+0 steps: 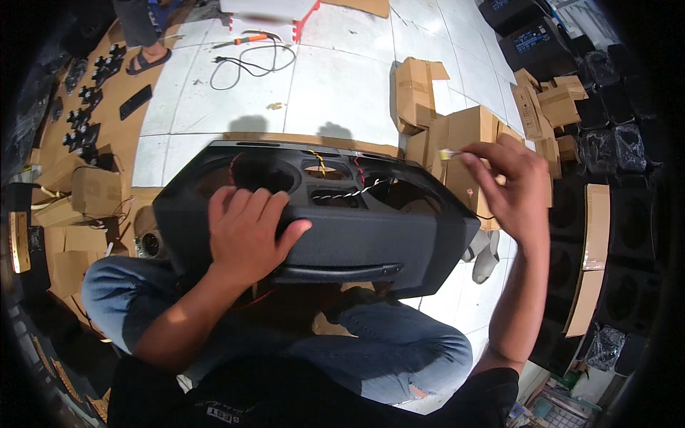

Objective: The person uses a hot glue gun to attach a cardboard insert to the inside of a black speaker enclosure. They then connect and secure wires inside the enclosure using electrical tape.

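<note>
A black speaker cabinet [342, 239] lies across my lap with its round cut-outs facing away from me. Over its upper edge my left hand [250, 228] is closed, fingers curled toward the large left opening and thumb pointing right. Twisted wires come through the openings: a yellow-and-black pair [319, 164], a black-and-white pair [346, 195] and a red pair [359, 171]. Raised beyond the cabinet's right end, my right hand [510, 187] pinches a small yellow-and-white piece [448, 154] between thumb and fingers. Its exact kind is too small to tell. A carry handle [339, 272] runs along the cabinet's near side.
Cardboard boxes [464, 135] stand at the right, beside stacked black cabinets [628, 235]. An orange-handled soldering iron [250, 41] with its cord lies on the tiled floor ahead. Left are black parts [89, 121] on cardboard, a dark flat slab [136, 103] and another person's sandalled foot [150, 58].
</note>
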{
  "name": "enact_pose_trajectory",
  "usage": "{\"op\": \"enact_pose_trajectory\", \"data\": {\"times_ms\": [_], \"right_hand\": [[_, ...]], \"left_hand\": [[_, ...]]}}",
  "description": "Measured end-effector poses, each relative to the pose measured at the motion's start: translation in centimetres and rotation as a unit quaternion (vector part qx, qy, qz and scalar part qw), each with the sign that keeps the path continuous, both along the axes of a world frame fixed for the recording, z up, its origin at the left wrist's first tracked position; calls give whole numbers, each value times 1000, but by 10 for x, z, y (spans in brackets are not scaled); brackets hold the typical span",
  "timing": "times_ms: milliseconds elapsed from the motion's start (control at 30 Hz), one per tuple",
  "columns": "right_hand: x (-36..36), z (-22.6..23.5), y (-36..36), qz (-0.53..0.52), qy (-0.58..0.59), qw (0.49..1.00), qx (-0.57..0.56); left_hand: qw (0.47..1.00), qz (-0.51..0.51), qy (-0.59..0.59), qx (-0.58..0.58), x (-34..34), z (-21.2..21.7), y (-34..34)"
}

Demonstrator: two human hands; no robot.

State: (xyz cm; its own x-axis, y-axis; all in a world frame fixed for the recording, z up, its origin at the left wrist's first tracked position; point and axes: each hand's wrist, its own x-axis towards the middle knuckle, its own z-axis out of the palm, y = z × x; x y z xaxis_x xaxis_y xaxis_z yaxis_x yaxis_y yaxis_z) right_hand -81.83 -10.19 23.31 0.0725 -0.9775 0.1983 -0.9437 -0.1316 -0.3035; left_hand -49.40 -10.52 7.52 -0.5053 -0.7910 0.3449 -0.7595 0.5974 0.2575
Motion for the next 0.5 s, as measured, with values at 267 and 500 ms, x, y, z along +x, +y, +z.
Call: {"op": "enact_pose_trajectory", "data": {"times_ms": [267, 500], "right_hand": [[-28, -109, -83, 120, -106, 970, 182], [-50, -166, -86, 172, -134, 932, 288]], "left_hand": [[996, -23, -54, 61, 7, -5, 3], [982, -75, -138, 105, 30, -4, 14]]}}
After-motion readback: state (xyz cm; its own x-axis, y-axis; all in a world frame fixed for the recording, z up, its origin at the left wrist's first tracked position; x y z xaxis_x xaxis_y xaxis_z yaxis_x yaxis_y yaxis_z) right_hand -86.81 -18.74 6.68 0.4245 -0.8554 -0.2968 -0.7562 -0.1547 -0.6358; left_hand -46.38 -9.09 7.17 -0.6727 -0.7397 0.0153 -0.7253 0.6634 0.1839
